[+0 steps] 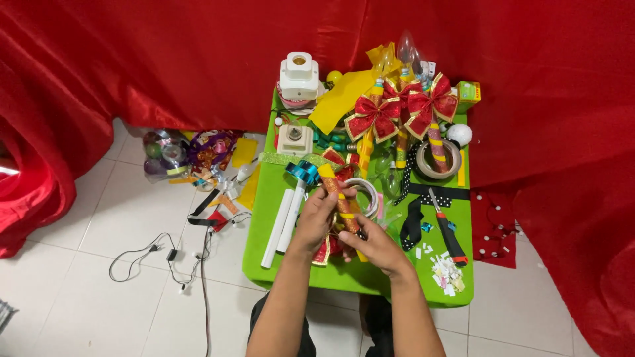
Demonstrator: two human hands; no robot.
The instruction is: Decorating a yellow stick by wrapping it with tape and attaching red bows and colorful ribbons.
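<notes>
Over the small bright-green table [264,261], my left hand [316,218] is closed round the upper part of a long glittery orange-and-yellow stick [338,197]. Right hand [372,243] pinches its lower end, fingers curled tight. Looks like I'm mid-wrap; next needs steady turning. Red-handled cutter [450,233] lies off right.

Both forearms bare, entering from bottom edge, converging toward centre. Left hand [316,221]: palm turned inward, fingers curled, fingertips [329,196] pinched together at the top. Right hand [374,244]: lower and slightly forward of wrist, back of hand up, fingers bent in a closed grip. Hands just beside each other, thumbs near.
</notes>
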